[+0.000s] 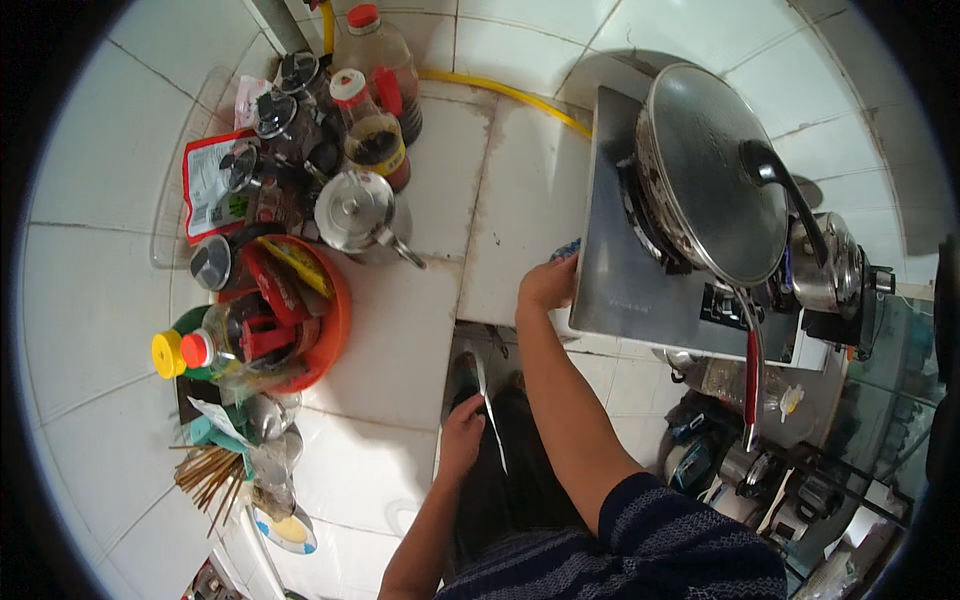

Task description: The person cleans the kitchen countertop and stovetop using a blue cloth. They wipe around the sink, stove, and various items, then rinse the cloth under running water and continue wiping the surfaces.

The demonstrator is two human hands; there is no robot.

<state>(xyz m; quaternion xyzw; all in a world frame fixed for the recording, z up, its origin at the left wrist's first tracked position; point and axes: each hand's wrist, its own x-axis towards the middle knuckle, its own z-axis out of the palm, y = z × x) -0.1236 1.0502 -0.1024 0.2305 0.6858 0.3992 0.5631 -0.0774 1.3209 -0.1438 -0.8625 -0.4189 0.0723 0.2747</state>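
My right hand (550,285) is at the left side of the gas stove (615,292), its fingers partly hidden behind the stove's edge. A blue patterned cloth (566,250) shows just beyond the fingers, against that side. Low in front of my body is my left hand (463,435), its fingers by a thin white strip (491,420) that I cannot identify; whether it is gripped is unclear. On the stove sits a wok with a glass-like lid (705,165), a black ladle-shaped handle (795,195) on top and a red-and-metal handle (752,375) pointing towards me.
A metal pot (825,262) stands right of the wok. Sauce bottles (375,146), a steel kettle-like pot (355,212) and an orange basin (341,322) of packets and bottles crowd the tiled counter's left. A yellow hose (510,91) runs along the wall. Shelved kitchenware (750,469) is lower right.
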